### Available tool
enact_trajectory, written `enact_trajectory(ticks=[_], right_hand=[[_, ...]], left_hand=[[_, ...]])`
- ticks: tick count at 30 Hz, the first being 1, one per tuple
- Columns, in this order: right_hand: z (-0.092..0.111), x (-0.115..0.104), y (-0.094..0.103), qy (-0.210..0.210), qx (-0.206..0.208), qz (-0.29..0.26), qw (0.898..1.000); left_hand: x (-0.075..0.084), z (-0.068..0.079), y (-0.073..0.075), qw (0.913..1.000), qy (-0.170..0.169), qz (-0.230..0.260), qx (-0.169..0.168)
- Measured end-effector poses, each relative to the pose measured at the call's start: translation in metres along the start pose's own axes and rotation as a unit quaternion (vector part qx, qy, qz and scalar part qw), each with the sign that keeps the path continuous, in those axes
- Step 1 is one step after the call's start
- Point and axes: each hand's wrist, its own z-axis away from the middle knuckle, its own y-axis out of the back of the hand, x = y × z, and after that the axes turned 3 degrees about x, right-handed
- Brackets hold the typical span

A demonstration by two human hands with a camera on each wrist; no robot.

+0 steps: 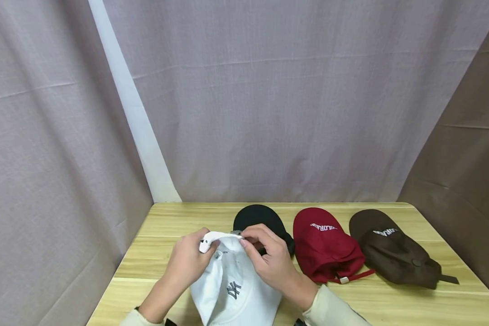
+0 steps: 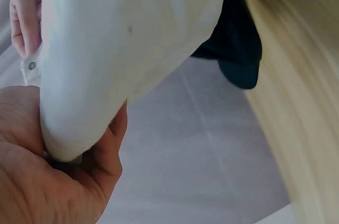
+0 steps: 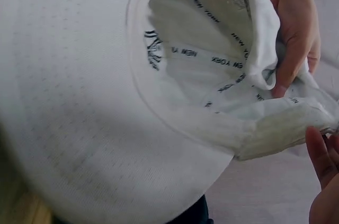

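Observation:
A white baseball cap (image 1: 248, 294) with a dark embroidered logo is held up over the table, in front of the person. My left hand (image 1: 187, 259) grips the left end of its back edge, beside a white strap (image 1: 217, 235) with small dark holes. At the other end of that edge, my right hand (image 1: 272, 260) pinches the cap between thumb and fingers. The right wrist view shows the cap's brim (image 3: 79, 97) and its lining (image 3: 196, 38) with "NEW YORK" tape. How the strap is fastened is partly hidden by the fingers.
Just behind the white cap lies a black cap (image 1: 256, 217), partly covered by the right hand. To its right a red cap (image 1: 326, 249) and a dark brown cap (image 1: 395, 251) lie on the wooden table (image 1: 171, 219). Grey curtains (image 1: 277, 113) hang around the table.

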Motion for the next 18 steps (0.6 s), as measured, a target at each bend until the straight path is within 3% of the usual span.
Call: enact_trajectory(ticks=[6, 11, 18], right_hand=[[0.000, 0.002, 0.009, 0.027, 0.007, 0.017, 0.999], [0.006, 0.008, 0.022, 0.021, 0.006, 0.032, 0.999], [0.014, 0.019, 0.045, 0.003, 0.019, 0.067, 0.998]], left_hand=[[-0.003, -0.005, 0.017, 0.9992, 0.004, 0.002, 0.040], [-0.009, -0.011, 0.031, 0.9977, 0.011, -0.005, 0.066], [-0.027, -0.027, 0.055, 0.9897, 0.001, -0.045, 0.136]])
